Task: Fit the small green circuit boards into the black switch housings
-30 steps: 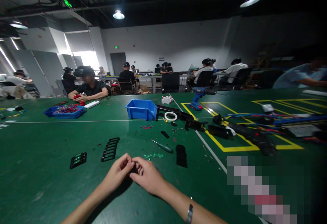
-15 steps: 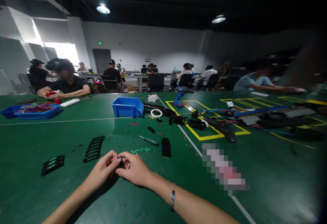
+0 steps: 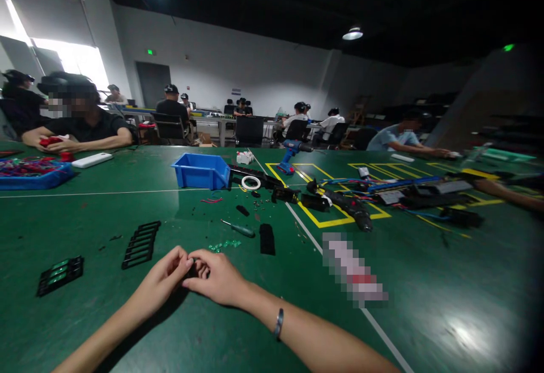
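Note:
My left hand (image 3: 164,278) and my right hand (image 3: 215,275) meet fingertip to fingertip low over the green table (image 3: 238,327). Both are pinched closed round a small dark part (image 3: 192,271) that the fingers mostly hide. Just beyond them lie tiny green pieces (image 3: 224,245), a green-handled screwdriver (image 3: 238,228) and a flat black block (image 3: 267,239). To the left rest a black slotted frame (image 3: 141,244) and a shorter black frame with green inserts (image 3: 59,274). A bracelet (image 3: 278,323) circles my right wrist.
A blue bin (image 3: 199,171), a white tape ring (image 3: 250,182), a blue drill (image 3: 290,153) and black tools with cables (image 3: 399,196) lie farther back. A person (image 3: 80,123) sits at the far left beside a blue tray (image 3: 29,173). Other people sit at rear tables.
The view has swung to the right, so everything has slid left in the frame. My hands stay joined on the small part, with little movement between them.

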